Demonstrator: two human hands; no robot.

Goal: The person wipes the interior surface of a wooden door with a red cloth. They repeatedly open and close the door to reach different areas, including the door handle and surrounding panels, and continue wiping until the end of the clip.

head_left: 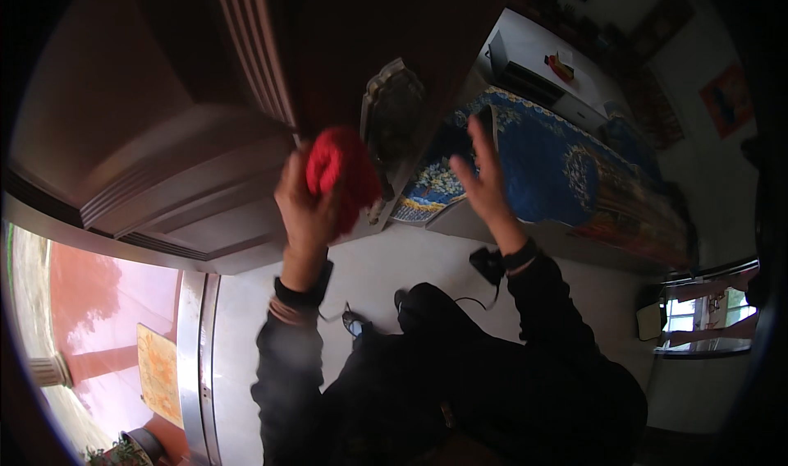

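My left hand (304,207) is closed around a bunched red cloth (351,166), fuzzy in texture and slightly blurred. It is raised in front of a dark brown panelled door (189,150), near the ornate metal lock plate (396,109). Whether the cloth touches the door, I cannot tell. On the other side of the plate, my right hand (486,183) is lifted with nothing in it, thumb and fingers apart. Behind that hand lies a blue patterned cover (533,170) with flowers along its border.
A white cabinet (558,59) stands at the far right with a small red and yellow thing (560,67) on top. At the left, a metal threshold (197,367) borders a reddish floor with an orange-patterned mat (160,373) and a potted plant (123,449).
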